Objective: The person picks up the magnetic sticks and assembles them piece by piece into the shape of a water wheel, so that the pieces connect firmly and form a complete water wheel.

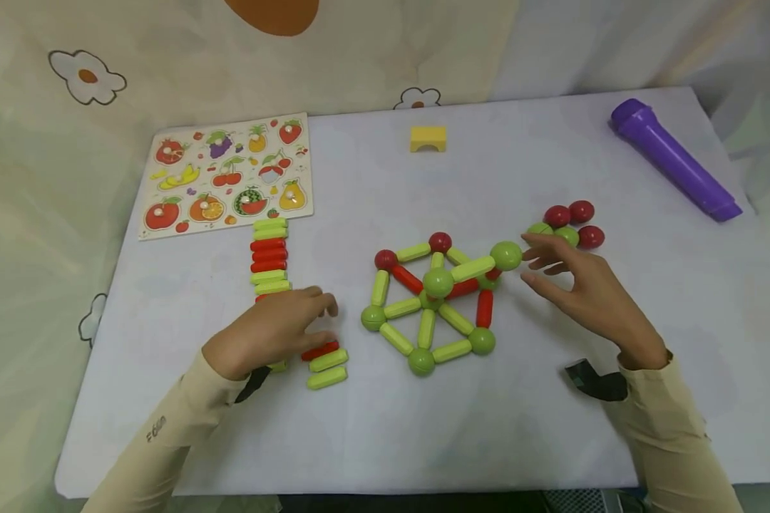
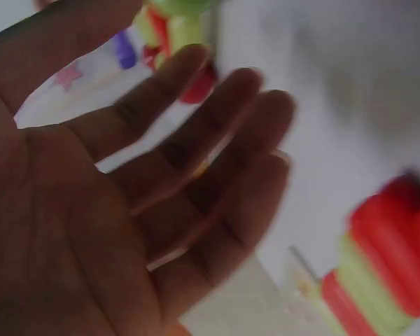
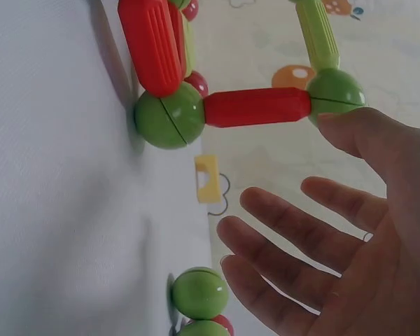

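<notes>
A wheel-shaped frame of green and red rods and balls (image 1: 426,331) lies mid-table. Part of it stands up: two raised green balls (image 1: 506,256) joined by a green rod (image 1: 473,269). In the right wrist view, an upright red rod (image 3: 257,107) carries one of these balls. My right hand (image 1: 580,292) is beside that ball, fingers spread and relaxed, the thumb tip overlapping its edge in the right wrist view. Over the loose rods on the left hovers my left hand (image 1: 272,328), fingers loosely bent and palm bare (image 2: 63,210). Loose green rods (image 1: 327,378) lie below it.
A column of red and green rods (image 1: 269,254) runs up to a fruit puzzle board (image 1: 231,174). Several red and green balls (image 1: 591,237) cluster behind my right hand. A yellow arch block (image 1: 428,138) and a purple tube (image 1: 674,158) lie farther back.
</notes>
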Demonstrator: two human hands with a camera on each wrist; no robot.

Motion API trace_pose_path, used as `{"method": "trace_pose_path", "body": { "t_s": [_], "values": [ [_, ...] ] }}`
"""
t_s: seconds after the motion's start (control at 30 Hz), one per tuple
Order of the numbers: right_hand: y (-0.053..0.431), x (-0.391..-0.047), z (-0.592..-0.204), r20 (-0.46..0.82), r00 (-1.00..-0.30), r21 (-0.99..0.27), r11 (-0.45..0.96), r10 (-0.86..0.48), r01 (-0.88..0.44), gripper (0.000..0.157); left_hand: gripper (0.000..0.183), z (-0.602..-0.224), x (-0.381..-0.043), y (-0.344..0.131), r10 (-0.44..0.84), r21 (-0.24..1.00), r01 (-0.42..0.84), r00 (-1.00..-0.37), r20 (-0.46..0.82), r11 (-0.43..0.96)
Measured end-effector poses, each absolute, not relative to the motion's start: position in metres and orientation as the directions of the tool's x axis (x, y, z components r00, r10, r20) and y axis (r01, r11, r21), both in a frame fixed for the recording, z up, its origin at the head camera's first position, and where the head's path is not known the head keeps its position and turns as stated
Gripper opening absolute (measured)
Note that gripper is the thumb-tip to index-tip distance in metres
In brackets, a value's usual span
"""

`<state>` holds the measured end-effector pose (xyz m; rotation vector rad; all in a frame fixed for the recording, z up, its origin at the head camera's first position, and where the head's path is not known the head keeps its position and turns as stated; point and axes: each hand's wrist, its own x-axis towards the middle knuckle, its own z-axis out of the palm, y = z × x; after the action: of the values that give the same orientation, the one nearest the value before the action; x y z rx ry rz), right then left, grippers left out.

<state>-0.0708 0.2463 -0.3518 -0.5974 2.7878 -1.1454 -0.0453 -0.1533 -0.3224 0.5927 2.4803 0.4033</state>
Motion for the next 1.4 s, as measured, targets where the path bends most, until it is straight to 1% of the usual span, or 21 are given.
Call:
{"method": "trace_pose_path", "body": {
  "t_s": [0.07,0.2,0.4,0.5,0.6,0.7,0.83,0.93,1.0,1.07,1.1,1.13,1.2,1.3,1.33,1.4],
  "values": [
    [0.248,-0.071,-0.352,0.096,-0.923,-0.689,0.644,-0.374,-0.333,0.052,0.029,-0.329,-0.038,-0.160,0.462,0.362,0.307,-0.732,-0.500,0.880],
    [0.249,-0.072,-0.352,0.111,-0.924,-0.696,0.635,-0.365,-0.334,0.051,0.022,-0.338,-0.033,-0.165,0.446,0.352,0.296,-0.739,-0.505,0.888],
    [0.250,-0.071,-0.352,0.108,-0.929,-0.692,0.644,-0.353,-0.325,0.049,0.017,-0.346,-0.034,-0.163,0.462,0.397,0.274,-0.714,-0.526,0.876],
    [0.249,-0.072,-0.352,0.104,-0.931,-0.690,0.649,-0.349,-0.320,0.047,0.015,-0.350,-0.037,-0.163,0.474,0.429,0.267,-0.723,-0.502,0.863],
    [0.248,-0.073,-0.354,0.087,-0.933,-0.694,0.651,-0.348,-0.308,0.046,0.016,-0.351,-0.041,-0.163,0.489,0.452,0.294,-0.769,-0.412,0.842],
    [0.244,-0.074,-0.359,0.054,-0.914,-0.694,0.643,-0.402,-0.324,0.047,0.017,-0.348,-0.044,-0.159,0.519,0.487,0.344,-0.805,-0.287,0.803],
    [0.236,-0.075,-0.372,0.000,-0.872,-0.694,0.628,-0.489,-0.352,0.040,0.022,-0.341,-0.046,-0.144,0.577,0.602,0.391,-0.804,-0.145,0.696],
    [0.232,-0.074,-0.378,-0.020,-0.869,-0.697,0.629,-0.495,-0.343,0.034,0.023,-0.338,-0.049,-0.129,0.599,0.683,0.424,-0.800,-0.026,0.595],
    [0.231,-0.074,-0.380,-0.022,-0.871,-0.698,0.631,-0.491,-0.339,0.032,0.024,-0.336,-0.050,-0.119,0.592,0.740,0.416,-0.805,0.029,0.528],
    [0.231,-0.074,-0.382,-0.027,-0.873,-0.700,0.633,-0.487,-0.332,0.030,0.023,-0.334,-0.051,-0.109,0.597,0.816,0.357,-0.802,0.019,0.454],
    [0.231,-0.074,-0.383,-0.028,-0.872,-0.699,0.633,-0.488,-0.332,0.029,0.023,-0.334,-0.050,-0.104,0.606,0.860,0.301,-0.795,-0.013,0.413],
    [0.231,-0.073,-0.383,-0.027,-0.871,-0.700,0.632,-0.490,-0.334,0.028,0.022,-0.335,-0.049,-0.100,0.620,0.903,0.224,-0.783,-0.058,0.367],
    [0.231,-0.074,-0.384,-0.019,-0.870,-0.701,0.627,-0.492,-0.339,0.027,0.022,-0.338,-0.046,-0.090,0.649,0.959,0.027,-0.741,-0.171,0.283],
    [0.232,-0.074,-0.384,0.000,-0.869,-0.704,0.617,-0.495,-0.351,0.028,0.023,-0.343,-0.040,-0.076,0.688,0.950,-0.268,-0.660,-0.301,0.159],
    [0.232,-0.074,-0.384,0.005,-0.869,-0.703,0.616,-0.495,-0.355,0.029,0.025,-0.344,-0.038,-0.072,0.695,0.930,-0.348,-0.640,-0.329,0.120],
    [0.233,-0.075,-0.384,0.011,-0.870,-0.701,0.616,-0.493,-0.358,0.030,0.026,-0.345,-0.035,-0.061,0.704,0.884,-0.462,-0.608,-0.368,0.063]
  ]
}}
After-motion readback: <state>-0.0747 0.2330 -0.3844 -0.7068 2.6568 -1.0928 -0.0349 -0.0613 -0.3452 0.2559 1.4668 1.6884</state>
